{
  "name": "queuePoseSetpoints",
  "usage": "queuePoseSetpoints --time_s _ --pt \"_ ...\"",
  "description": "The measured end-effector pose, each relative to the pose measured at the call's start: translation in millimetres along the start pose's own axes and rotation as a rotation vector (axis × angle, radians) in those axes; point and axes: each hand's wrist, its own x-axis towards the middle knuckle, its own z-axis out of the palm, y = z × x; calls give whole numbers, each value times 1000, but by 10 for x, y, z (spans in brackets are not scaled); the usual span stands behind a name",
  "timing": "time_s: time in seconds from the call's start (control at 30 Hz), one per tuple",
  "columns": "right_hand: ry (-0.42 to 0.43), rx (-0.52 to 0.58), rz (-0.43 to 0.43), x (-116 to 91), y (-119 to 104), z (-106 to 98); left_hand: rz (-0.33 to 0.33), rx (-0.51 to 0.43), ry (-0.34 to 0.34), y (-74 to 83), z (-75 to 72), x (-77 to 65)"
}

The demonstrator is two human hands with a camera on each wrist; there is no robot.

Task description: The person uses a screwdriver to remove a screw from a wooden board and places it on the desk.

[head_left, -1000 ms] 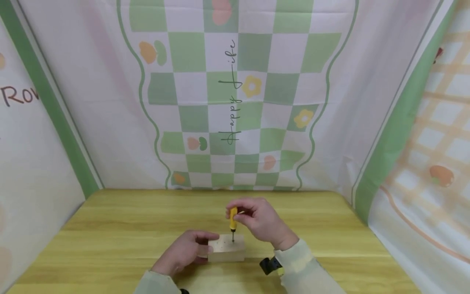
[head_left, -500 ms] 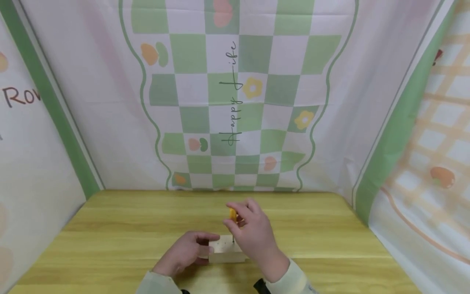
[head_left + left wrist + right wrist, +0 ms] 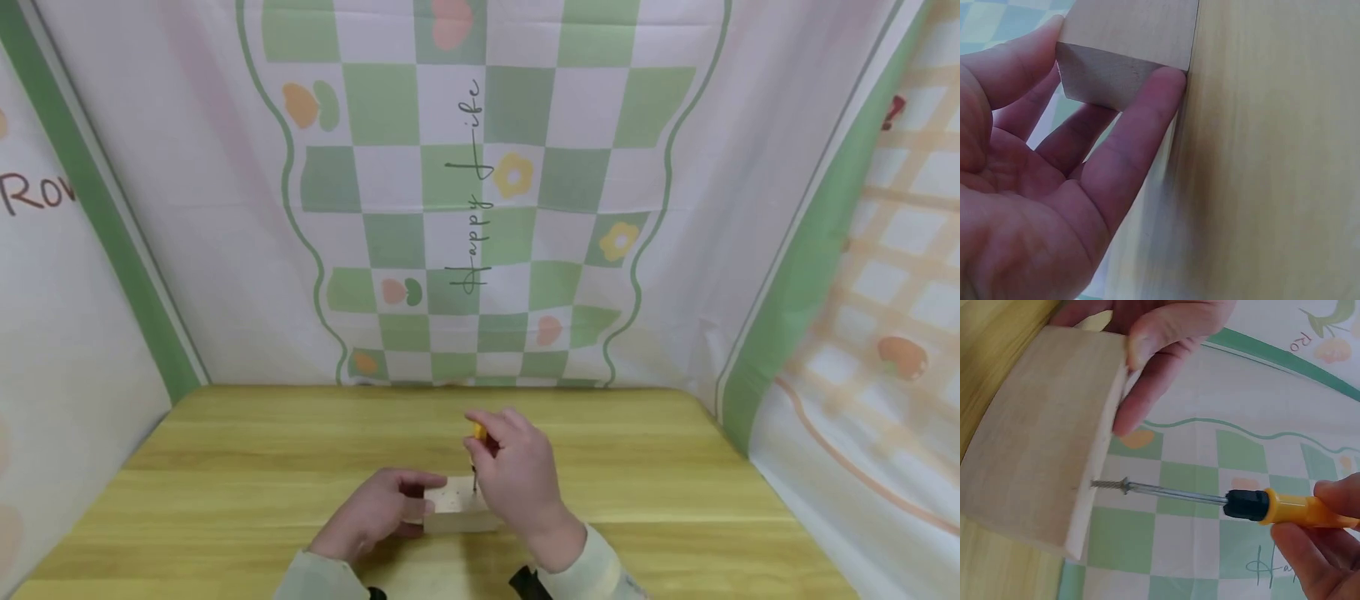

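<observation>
Screwdriver [image 3: 1254,505] and screw [image 3: 1109,484] meet tip to head above a pale wooden block [image 3: 1035,431] that rests on the desk [image 3: 285,433]. The screw stands partway into the block's top face, its thread showing between head and wood. Right hand [image 3: 521,487] pinches the screwdriver's yellow handle between thumb and fingers; below the handle come a black collar and a bare metal shaft, close to upright in the head view. Left hand [image 3: 382,512] grips the block at its left end, thumb on the near side and fingers about the far side. Small dark spots mark the top face between that hand and the screw. Behind the desk hangs a cloth [image 3: 386,108] with green and white checks, flowers and "Happy Life" lettering.
</observation>
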Motion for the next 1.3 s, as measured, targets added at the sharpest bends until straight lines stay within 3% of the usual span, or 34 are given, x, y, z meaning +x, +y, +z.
queuePoseSetpoints --time_s 0.23,0.4,0.67,0.77,0.87,1.1,1.2,1.3 --pt "-215 225 -19 122 227 -114 6 2 -7 -8 -12 1" --pt "-382 362 19 206 412 -189 -3 7 -4 -2 -11 5" --pt "-497 482 -54 247 471 -201 1 8 -10 11 -7 -4" --pt "-451 464 -60 199 424 -177 1 12 -12 10 -8 -6" --pt "-338 383 -37 123 331 -134 -2 7 -18 7 -12 -4" --pt "-33 40 -47 -1 95 -17 13 -6 -20 5 -2 -5" --pt "40 -43 -62 -33 32 21 15 -14 -20 5 -5 -8" --pt "82 -56 -65 -53 -6 47 15 -14 -19 8 -8 -12"
